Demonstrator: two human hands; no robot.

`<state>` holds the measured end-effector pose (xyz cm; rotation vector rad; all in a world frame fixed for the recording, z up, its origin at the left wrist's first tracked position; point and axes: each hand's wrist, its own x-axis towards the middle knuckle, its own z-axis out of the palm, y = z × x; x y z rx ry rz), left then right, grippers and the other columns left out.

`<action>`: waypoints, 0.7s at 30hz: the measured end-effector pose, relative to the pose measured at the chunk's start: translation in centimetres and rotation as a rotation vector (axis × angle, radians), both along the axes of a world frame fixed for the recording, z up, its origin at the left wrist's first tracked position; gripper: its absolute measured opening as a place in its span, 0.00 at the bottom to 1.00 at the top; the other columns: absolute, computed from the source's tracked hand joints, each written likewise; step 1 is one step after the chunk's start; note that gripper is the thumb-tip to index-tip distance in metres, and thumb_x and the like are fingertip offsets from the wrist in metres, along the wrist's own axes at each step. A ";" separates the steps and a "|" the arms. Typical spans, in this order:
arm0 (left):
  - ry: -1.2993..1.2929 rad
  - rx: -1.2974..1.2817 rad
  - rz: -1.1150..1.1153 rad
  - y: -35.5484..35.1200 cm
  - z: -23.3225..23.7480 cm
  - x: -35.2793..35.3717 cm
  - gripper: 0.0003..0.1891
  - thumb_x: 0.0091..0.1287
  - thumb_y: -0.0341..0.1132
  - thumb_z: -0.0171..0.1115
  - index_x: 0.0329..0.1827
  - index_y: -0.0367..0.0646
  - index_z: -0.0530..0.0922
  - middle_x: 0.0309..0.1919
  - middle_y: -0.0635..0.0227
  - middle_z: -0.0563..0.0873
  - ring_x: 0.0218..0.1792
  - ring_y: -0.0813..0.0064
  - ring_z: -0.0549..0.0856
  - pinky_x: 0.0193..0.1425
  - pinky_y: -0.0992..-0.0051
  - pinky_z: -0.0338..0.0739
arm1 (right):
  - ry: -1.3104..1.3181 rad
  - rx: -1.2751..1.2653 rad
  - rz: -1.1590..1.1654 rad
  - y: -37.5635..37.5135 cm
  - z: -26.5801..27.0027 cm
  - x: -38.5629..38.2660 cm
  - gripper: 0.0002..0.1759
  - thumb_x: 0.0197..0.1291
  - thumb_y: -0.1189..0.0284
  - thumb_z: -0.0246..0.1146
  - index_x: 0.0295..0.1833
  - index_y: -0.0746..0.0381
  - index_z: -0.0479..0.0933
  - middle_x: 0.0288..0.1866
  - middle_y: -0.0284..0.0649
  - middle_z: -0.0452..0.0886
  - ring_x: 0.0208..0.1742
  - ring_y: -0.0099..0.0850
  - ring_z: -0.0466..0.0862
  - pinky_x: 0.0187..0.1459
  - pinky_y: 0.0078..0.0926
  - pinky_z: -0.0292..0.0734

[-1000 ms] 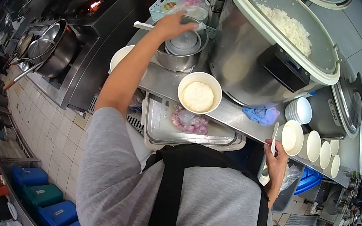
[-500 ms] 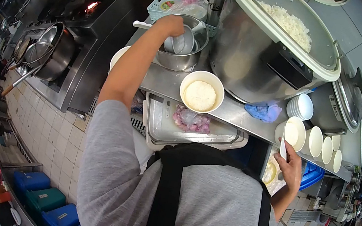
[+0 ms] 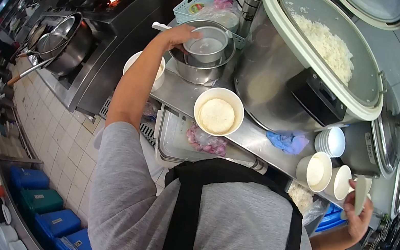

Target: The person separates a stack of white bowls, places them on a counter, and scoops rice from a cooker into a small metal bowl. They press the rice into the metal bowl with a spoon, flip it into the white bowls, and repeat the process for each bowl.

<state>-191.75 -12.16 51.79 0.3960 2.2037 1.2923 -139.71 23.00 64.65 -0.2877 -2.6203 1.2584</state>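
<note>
My left hand [image 3: 178, 37] grips the rim of a small metal bowl [image 3: 207, 45], thumb inside it, over a steel pot [image 3: 194, 74] with a white handle beside it. Raised near the row of paper bowls [image 3: 340, 182] on the right, my right hand [image 3: 360, 221] holds a pale, flat paddle [image 3: 360, 194] seen nearly edge-on. A paper bowl with rice [image 3: 218, 111] stands in the middle of the steel counter. To its right is another rice-filled paper bowl [image 3: 314, 171]. My left forearm partly covers a third paper bowl [image 3: 159, 75].
A large rice cooker [image 3: 269, 73] full of white rice [image 3: 323, 45] stands open at the back. A blue cloth [image 3: 286, 141] and stacked bowls [image 3: 330, 141] lie before it. Below the counter is a tray [image 3: 173, 131] with bagged shallots. A stove [image 3: 110, 34] burns at left.
My left hand has lifted the metal bowl up and tilted it, showing its inside. My right hand has moved right with the paddle, away from the rice-filled bowl.
</note>
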 end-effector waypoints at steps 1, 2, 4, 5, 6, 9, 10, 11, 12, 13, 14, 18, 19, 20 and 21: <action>0.013 0.020 0.026 0.1 -0.1 -0.2 0.24 0.63 0.47 0.62 0.56 0.40 0.77 0.41 0.64 0.85 0.37 0.77 0.84 0.32 0.76 0.82 | 0.007 0.063 0.002 1.2 1.0 -0.3 0.32 0.48 0.64 0.68 0.56 0.72 0.75 0.26 0.28 0.69 0.27 0.18 0.68 0.30 0.16 0.62; 0.026 0.038 0.049 0.1 -0.1 -0.6 0.23 0.63 0.47 0.62 0.56 0.40 0.77 0.41 0.64 0.85 0.38 0.78 0.84 0.32 0.76 0.82 | 0.015 0.125 0.002 2.4 1.9 -0.7 0.35 0.48 0.59 0.69 0.56 0.73 0.75 0.26 0.28 0.69 0.27 0.18 0.68 0.30 0.16 0.61; 0.157 -0.016 0.036 0.2 0.0 -1.0 0.24 0.61 0.40 0.62 0.59 0.40 0.74 0.42 0.62 0.84 0.36 0.71 0.85 0.35 0.72 0.81 | 0.000 0.232 -0.059 3.6 4.6 -2.3 0.39 0.48 0.56 0.69 0.60 0.72 0.72 0.28 0.28 0.67 0.29 0.18 0.66 0.33 0.17 0.59; 0.285 -0.082 0.005 0.2 0.3 -1.0 0.24 0.60 0.38 0.62 0.59 0.39 0.74 0.42 0.61 0.84 0.37 0.70 0.85 0.37 0.71 0.81 | 0.069 0.302 0.016 5.0 5.7 -3.0 0.41 0.49 0.54 0.68 0.62 0.72 0.69 0.33 0.31 0.70 0.30 0.19 0.67 0.34 0.19 0.61; 0.414 -0.149 -0.029 0.3 0.8 -0.8 0.24 0.58 0.35 0.62 0.58 0.39 0.74 0.42 0.59 0.84 0.39 0.69 0.85 0.39 0.70 0.80 | 0.126 0.357 0.072 6.5 6.5 -3.7 0.41 0.50 0.53 0.66 0.63 0.73 0.68 0.44 0.40 0.75 0.36 0.22 0.70 0.40 0.22 0.65; 0.712 -0.191 0.010 1.2 2.9 2.5 0.26 0.54 0.26 0.58 0.60 0.38 0.71 0.44 0.54 0.84 0.47 0.56 0.83 0.52 0.65 0.75 | 0.156 0.482 0.147 9.6 9.0 -6.5 0.39 0.54 0.56 0.64 0.64 0.73 0.67 0.58 0.48 0.73 0.48 0.26 0.73 0.52 0.24 0.66; 0.742 -0.199 0.000 1.5 3.4 3.4 0.26 0.53 0.25 0.57 0.60 0.38 0.70 0.45 0.53 0.84 0.48 0.53 0.82 0.54 0.65 0.74 | 0.157 0.446 0.135 9.0 9.5 -7.8 0.37 0.55 0.58 0.63 0.63 0.74 0.67 0.60 0.49 0.72 0.49 0.26 0.71 0.53 0.23 0.65; 0.852 -0.203 0.005 1.9 3.5 4.2 0.28 0.51 0.22 0.55 0.61 0.40 0.69 0.43 0.54 0.82 0.48 0.52 0.80 0.51 0.63 0.75 | 0.159 0.411 0.118 8.5 10.2 -9.0 0.35 0.56 0.59 0.63 0.63 0.74 0.67 0.62 0.49 0.70 0.51 0.26 0.70 0.55 0.23 0.64; 1.038 -0.238 0.031 2.2 3.9 5.4 0.29 0.50 0.21 0.56 0.61 0.41 0.69 0.42 0.55 0.82 0.47 0.52 0.80 0.50 0.62 0.75 | 0.158 0.454 0.138 9.0 10.3 -10.0 0.32 0.57 0.64 0.63 0.62 0.74 0.68 0.62 0.49 0.71 0.50 0.28 0.71 0.55 0.24 0.65; 1.228 -0.264 0.052 2.4 4.7 6.9 0.30 0.49 0.21 0.57 0.61 0.42 0.70 0.40 0.56 0.81 0.47 0.53 0.79 0.49 0.61 0.74 | 0.159 0.497 0.158 9.5 10.5 -11.1 0.29 0.57 0.68 0.63 0.61 0.73 0.68 0.62 0.49 0.72 0.50 0.29 0.72 0.54 0.25 0.65; 1.423 -0.279 0.073 2.7 5.3 8.1 0.31 0.48 0.20 0.58 0.61 0.43 0.70 0.39 0.57 0.80 0.46 0.53 0.79 0.48 0.61 0.74 | 0.140 0.603 0.134 9.8 10.6 -12.0 0.26 0.58 0.70 0.62 0.60 0.72 0.70 0.57 0.47 0.74 0.49 0.29 0.74 0.52 0.27 0.67; 1.471 -0.413 -0.242 2.5 1.4 9.9 0.34 0.43 0.19 0.60 0.60 0.44 0.72 0.38 0.60 0.77 0.41 0.57 0.78 0.44 0.60 0.72 | 0.279 0.891 -0.007 5.7 11.0 -17.3 0.14 0.58 0.76 0.60 0.51 0.65 0.76 0.41 0.40 0.82 0.37 0.39 0.79 0.39 0.32 0.70; 1.446 -0.396 -0.193 2.0 1.7 10.1 0.33 0.45 0.19 0.59 0.60 0.44 0.72 0.39 0.61 0.77 0.40 0.58 0.78 0.44 0.60 0.72 | 0.291 0.974 -0.035 5.3 11.1 -18.3 0.14 0.57 0.75 0.60 0.50 0.64 0.77 0.41 0.39 0.82 0.37 0.39 0.79 0.41 0.32 0.70; 1.420 -0.382 -0.142 1.7 2.1 10.4 0.31 0.46 0.19 0.58 0.60 0.43 0.73 0.40 0.61 0.78 0.40 0.58 0.78 0.44 0.61 0.72 | 0.305 1.056 -0.060 5.2 11.1 -19.2 0.13 0.57 0.73 0.61 0.49 0.63 0.78 0.41 0.38 0.83 0.38 0.40 0.80 0.42 0.33 0.70; 1.473 -0.376 -0.043 1.6 2.7 10.9 0.30 0.48 0.19 0.57 0.59 0.43 0.73 0.40 0.61 0.78 0.40 0.59 0.78 0.43 0.62 0.72 | 0.316 1.134 -0.084 5.1 11.2 -20.2 0.13 0.56 0.72 0.61 0.47 0.62 0.79 0.41 0.38 0.83 0.38 0.40 0.80 0.44 0.33 0.70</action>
